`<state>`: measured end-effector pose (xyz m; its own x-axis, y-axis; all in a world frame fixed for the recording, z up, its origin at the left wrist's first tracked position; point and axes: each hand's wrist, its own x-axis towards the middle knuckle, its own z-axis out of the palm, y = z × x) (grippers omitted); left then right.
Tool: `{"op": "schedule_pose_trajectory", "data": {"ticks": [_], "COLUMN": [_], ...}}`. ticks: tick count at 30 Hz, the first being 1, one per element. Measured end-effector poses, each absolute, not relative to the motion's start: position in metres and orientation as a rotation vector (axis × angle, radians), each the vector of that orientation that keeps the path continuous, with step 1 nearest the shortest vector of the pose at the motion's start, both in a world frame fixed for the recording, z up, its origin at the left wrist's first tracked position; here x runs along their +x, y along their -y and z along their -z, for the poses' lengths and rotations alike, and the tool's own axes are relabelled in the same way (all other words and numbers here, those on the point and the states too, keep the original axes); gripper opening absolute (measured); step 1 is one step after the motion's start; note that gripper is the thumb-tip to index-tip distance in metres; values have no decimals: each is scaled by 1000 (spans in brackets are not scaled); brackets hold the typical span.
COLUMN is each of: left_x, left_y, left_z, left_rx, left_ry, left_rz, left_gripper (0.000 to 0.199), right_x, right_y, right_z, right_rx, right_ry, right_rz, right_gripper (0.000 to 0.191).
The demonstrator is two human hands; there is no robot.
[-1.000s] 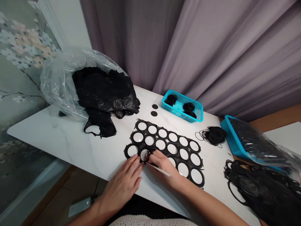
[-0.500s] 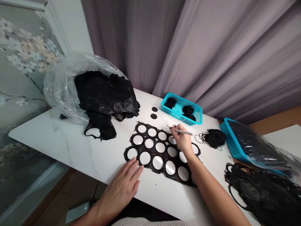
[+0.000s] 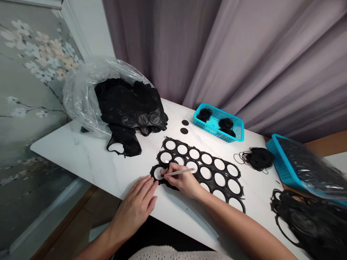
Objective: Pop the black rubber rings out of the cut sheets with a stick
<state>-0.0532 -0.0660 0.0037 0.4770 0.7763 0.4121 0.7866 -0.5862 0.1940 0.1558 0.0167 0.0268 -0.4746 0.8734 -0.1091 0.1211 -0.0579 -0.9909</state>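
Observation:
A black sheet [image 3: 227, 183] with rows of round cut-out holes lies flat on the white table. My left hand [image 3: 138, 199] rests palm down, fingers stretched out, with its fingertips at the sheet's near left corner. My right hand [image 3: 185, 181] pinches a slim, pale, pen-like tool [image 3: 180, 172] and is over the left end of the sheet's near row. The tool's dark tip is at the corner hole, where a thin dark curved piece shows; what that piece is I cannot tell. My right hand covers several of the holes.
A clear plastic bag [image 3: 78, 95] holding black sheets [image 3: 128, 104] is at the left. Two black discs [image 3: 184, 130] lie near a turquoise basket [image 3: 199, 124] with black bundles. At the right are black thin rings [image 3: 260, 159], another turquoise basket [image 3: 280, 168] and a black scrap heap [image 3: 306, 224].
My right hand has moved with the tool from the sheet's far side to its near left corner. My left hand stays at that corner. The view has shifted slightly.

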Motion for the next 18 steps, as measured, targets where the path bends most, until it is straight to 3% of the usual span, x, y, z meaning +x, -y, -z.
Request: {"op": "schedule_pose_trajectory", "data": {"ticks": [6,18], "left_x": [-52,-52], "left_y": [68,69], "left_z": [-2,-3], "left_rx": [-2665,-2673], "left_ry": [1391,1407], "left_rz": [721,689], "left_gripper": [36,34], "right_x": [150,144], "right_y": [-8,-6], "right_z": [-24,-24], "right_rx": [-1071,-1079], "right_ry": [1801,2033], "right_rz": [-1438,-1193], "right_gripper": [13,18]}}
